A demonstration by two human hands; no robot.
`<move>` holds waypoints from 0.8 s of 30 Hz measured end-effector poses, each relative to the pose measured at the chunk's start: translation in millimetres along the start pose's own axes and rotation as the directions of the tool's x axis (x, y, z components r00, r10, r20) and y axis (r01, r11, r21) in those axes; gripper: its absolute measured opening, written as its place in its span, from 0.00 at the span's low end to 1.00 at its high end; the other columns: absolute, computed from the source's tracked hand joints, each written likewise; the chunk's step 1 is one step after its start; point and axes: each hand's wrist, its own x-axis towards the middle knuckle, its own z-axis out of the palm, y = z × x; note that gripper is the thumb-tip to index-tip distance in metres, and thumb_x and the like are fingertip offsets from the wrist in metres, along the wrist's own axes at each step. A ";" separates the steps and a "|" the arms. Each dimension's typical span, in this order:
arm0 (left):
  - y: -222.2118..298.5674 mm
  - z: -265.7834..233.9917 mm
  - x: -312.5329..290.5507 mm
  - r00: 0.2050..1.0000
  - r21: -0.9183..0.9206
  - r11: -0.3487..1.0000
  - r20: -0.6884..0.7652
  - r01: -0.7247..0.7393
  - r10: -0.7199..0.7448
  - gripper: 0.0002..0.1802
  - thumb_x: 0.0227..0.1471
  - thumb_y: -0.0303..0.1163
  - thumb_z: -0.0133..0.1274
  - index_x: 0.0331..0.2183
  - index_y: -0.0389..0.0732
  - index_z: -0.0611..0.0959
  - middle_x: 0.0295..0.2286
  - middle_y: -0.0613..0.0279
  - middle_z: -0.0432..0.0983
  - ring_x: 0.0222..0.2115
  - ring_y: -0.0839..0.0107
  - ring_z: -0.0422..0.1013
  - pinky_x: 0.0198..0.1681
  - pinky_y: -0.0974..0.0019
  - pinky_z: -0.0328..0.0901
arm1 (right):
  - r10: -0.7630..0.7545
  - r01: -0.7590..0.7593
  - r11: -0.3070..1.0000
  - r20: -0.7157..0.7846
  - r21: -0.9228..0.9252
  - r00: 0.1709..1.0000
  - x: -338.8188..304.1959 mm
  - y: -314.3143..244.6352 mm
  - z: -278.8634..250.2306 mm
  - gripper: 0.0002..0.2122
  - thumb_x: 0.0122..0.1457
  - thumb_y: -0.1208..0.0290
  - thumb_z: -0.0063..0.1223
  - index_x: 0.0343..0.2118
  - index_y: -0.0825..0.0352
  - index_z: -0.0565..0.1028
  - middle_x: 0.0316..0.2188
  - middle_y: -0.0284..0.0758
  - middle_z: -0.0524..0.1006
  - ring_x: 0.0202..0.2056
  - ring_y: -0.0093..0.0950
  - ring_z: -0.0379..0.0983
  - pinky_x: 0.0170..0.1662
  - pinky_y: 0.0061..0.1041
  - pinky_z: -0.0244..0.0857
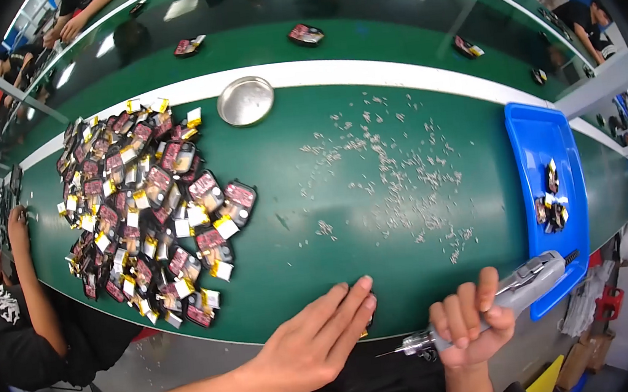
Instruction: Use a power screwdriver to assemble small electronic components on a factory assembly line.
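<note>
My right hand (472, 321) is wrapped round a grey electric screwdriver (531, 280). Its thin bit points left, just past the table's front edge, and a black coiled sleeve forms its other end. My left hand (321, 337) reaches over the table's front edge with long, close-set fingers on a small black plastic unit (372, 314). Most of that unit and my left thumb are hidden under the hand. To the left lies a large heap of similar units (135, 207), black with reddish faces and white-and-yellow tabs. Tiny pale pieces, seemingly screws (397, 187), are scattered beyond my hands.
A round metal dish (245, 101) stands at the far edge. The blue tray (514, 137) on the right holds several small units. Behind a white rail (362, 71), a green conveyor (252, 45) carries spaced-out units. A co-worker's arm (38, 301) rests on the table at far left.
</note>
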 end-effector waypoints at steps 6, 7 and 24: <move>24.6 2.0 24.1 0.972 -0.211 0.954 -0.052 0.213 -0.229 0.25 0.32 0.14 0.55 0.40 0.23 0.77 0.44 0.43 0.72 0.39 0.55 0.70 0.36 0.63 0.72 | 0.110 -0.110 0.993 0.008 -0.047 0.994 -28.1 11.8 -7.2 0.05 0.54 0.70 0.47 0.31 0.62 0.65 0.15 0.30 0.62 0.16 0.24 0.60 0.29 0.28 0.56; 24.3 -0.9 27.7 0.976 -0.210 0.956 -0.028 0.205 -0.216 0.24 0.32 0.15 0.55 0.39 0.24 0.77 0.43 0.44 0.72 0.38 0.55 0.70 0.35 0.63 0.72 | 0.114 -0.113 0.992 0.012 -0.048 0.993 -32.5 12.6 -5.0 0.05 0.55 0.70 0.46 0.31 0.62 0.65 0.15 0.30 0.62 0.16 0.25 0.61 0.30 0.29 0.56; 40.5 -5.0 34.5 0.989 0.064 0.987 -0.048 0.144 -0.141 0.20 0.32 0.23 0.53 0.34 0.25 0.79 0.36 0.43 0.75 0.34 0.55 0.73 0.32 0.64 0.71 | 0.198 -0.222 0.970 -0.213 -0.097 0.957 -36.8 37.6 27.2 0.05 0.58 0.73 0.49 0.32 0.67 0.66 0.22 0.35 0.67 0.24 0.27 0.65 0.31 0.25 0.60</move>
